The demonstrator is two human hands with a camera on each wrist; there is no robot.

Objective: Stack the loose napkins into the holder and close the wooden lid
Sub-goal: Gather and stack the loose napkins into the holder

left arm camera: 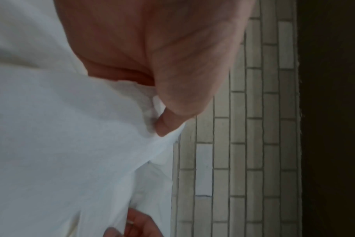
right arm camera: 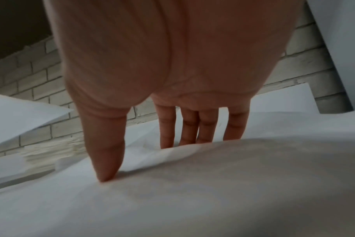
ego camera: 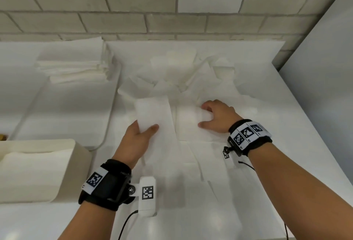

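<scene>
Sitting at the near left edge, the cream napkin holder (ego camera: 44, 165) has its top open with napkins inside; I see no wooden lid. Behind it a neat napkin stack (ego camera: 76, 67) rests by the brick wall (ego camera: 133, 10). The left hand (ego camera: 136, 140) pinches a folded napkin (ego camera: 152, 113), thumb on top, long axis running away from the person. The holder lies near-left of it, so that hand is nearer, with bare counter between. The right hand (ego camera: 217, 115), fingers spread, presses the loose napkins (ego camera: 181, 75).
</scene>
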